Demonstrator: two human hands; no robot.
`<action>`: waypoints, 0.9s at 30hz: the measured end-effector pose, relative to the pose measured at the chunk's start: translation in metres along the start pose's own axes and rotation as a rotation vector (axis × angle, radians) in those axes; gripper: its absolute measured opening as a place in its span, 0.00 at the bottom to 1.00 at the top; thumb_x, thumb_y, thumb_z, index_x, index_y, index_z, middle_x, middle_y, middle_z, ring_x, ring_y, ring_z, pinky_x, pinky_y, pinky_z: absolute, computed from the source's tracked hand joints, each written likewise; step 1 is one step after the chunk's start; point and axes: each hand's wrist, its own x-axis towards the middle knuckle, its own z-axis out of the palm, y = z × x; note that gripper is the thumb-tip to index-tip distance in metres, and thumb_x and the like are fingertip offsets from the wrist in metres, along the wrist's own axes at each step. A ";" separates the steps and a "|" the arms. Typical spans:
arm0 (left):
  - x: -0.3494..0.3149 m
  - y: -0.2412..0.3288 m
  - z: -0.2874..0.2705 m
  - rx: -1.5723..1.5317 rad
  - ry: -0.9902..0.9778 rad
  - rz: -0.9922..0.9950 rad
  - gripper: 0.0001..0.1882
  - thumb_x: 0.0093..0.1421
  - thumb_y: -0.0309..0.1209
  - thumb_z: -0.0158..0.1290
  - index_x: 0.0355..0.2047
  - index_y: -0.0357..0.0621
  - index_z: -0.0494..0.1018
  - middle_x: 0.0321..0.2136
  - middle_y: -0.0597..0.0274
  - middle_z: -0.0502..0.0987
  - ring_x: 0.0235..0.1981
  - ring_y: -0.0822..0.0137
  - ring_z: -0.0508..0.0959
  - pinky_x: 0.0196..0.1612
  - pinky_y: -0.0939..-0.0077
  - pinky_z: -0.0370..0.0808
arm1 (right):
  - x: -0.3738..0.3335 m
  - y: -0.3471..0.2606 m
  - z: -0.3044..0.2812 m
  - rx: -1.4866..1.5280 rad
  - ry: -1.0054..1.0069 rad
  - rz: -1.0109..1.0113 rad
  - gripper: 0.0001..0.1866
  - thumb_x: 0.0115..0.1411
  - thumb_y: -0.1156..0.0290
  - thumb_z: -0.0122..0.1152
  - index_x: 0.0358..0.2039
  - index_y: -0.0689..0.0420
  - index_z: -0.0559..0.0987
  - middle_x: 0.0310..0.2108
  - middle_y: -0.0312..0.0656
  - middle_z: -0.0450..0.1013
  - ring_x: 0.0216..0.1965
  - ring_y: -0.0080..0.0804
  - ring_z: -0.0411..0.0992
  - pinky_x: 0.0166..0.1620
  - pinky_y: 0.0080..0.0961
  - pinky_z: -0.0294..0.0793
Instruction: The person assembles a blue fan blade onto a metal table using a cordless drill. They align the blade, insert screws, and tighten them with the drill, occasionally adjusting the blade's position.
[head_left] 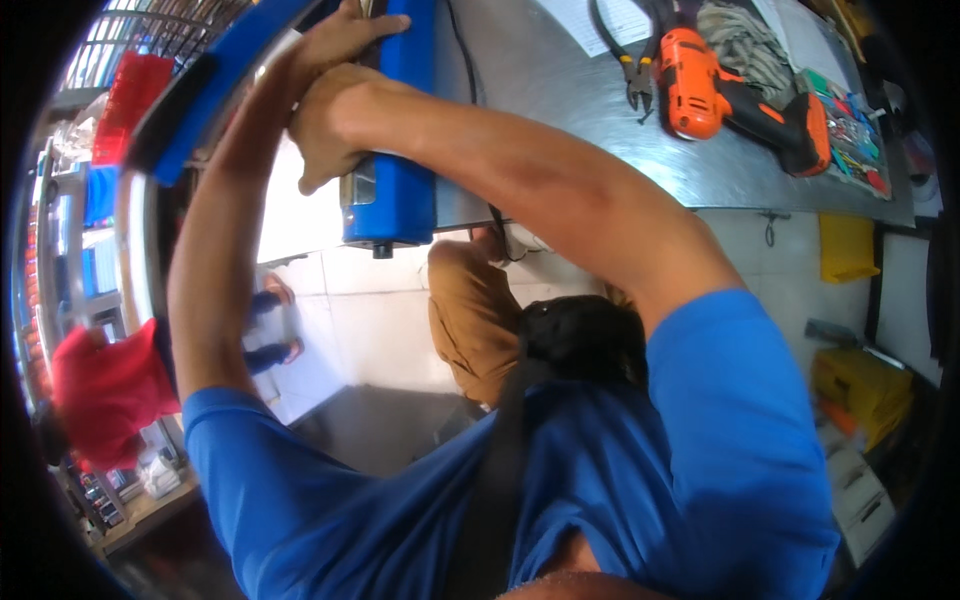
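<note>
A long blue metal device (410,205) with a silvery panel on its side lies along the left end of the steel worktop. My left hand (340,40) reaches over its far part, one finger stretched out across the blue body. Crossing in front, my right hand (335,120) is bent at the wrist beside the silvery side, a finger or thumb pointing down. Its other fingers are partly hidden. Both hands look open and grip nothing that I can see. A blue bar with a dark end (185,125) slants outward to the left of my left forearm.
On the steel worktop (560,110) lie black-handled pliers (635,80), an orange cordless drill (695,95), a grey striped cloth (745,45) and a tray of small parts (850,130). A dark cable (465,60) runs beside the blue device. Someone in red (110,390) stands at left by shelves.
</note>
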 end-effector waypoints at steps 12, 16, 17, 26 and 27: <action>0.003 0.033 0.013 0.084 -0.076 -0.061 0.55 0.58 0.48 0.66 0.74 0.35 0.47 0.68 0.41 0.63 0.70 0.53 0.61 0.72 0.66 0.55 | -0.004 0.004 0.023 0.048 0.238 -0.107 0.37 0.57 0.34 0.61 0.53 0.53 0.83 0.51 0.49 0.81 0.54 0.45 0.78 0.60 0.39 0.73; -0.001 0.046 0.015 0.158 -0.084 -0.105 0.59 0.55 0.53 0.66 0.74 0.31 0.47 0.70 0.39 0.59 0.72 0.50 0.58 0.73 0.65 0.54 | -0.018 -0.007 0.027 0.000 0.282 -0.003 0.37 0.58 0.32 0.57 0.45 0.55 0.88 0.45 0.47 0.83 0.51 0.41 0.80 0.57 0.37 0.73; -0.003 0.049 0.016 0.151 -0.097 -0.111 0.60 0.55 0.54 0.66 0.74 0.30 0.46 0.71 0.38 0.57 0.73 0.49 0.57 0.74 0.65 0.53 | -0.023 -0.011 0.030 0.007 0.295 -0.002 0.37 0.58 0.32 0.56 0.45 0.55 0.88 0.45 0.47 0.83 0.51 0.42 0.80 0.58 0.37 0.73; -0.012 0.032 0.031 0.245 0.033 -0.112 0.62 0.55 0.56 0.64 0.73 0.26 0.44 0.74 0.32 0.49 0.76 0.47 0.51 0.75 0.64 0.51 | -0.065 -0.028 0.072 -0.015 0.535 -0.150 0.34 0.65 0.41 0.57 0.57 0.58 0.79 0.51 0.50 0.79 0.59 0.48 0.69 0.65 0.40 0.64; -0.013 0.037 0.033 0.238 0.047 -0.125 0.61 0.55 0.56 0.64 0.73 0.26 0.45 0.74 0.33 0.50 0.76 0.47 0.51 0.75 0.64 0.52 | -0.090 -0.032 0.075 0.100 0.586 -0.204 0.32 0.63 0.46 0.63 0.58 0.58 0.78 0.54 0.48 0.77 0.59 0.46 0.68 0.67 0.42 0.62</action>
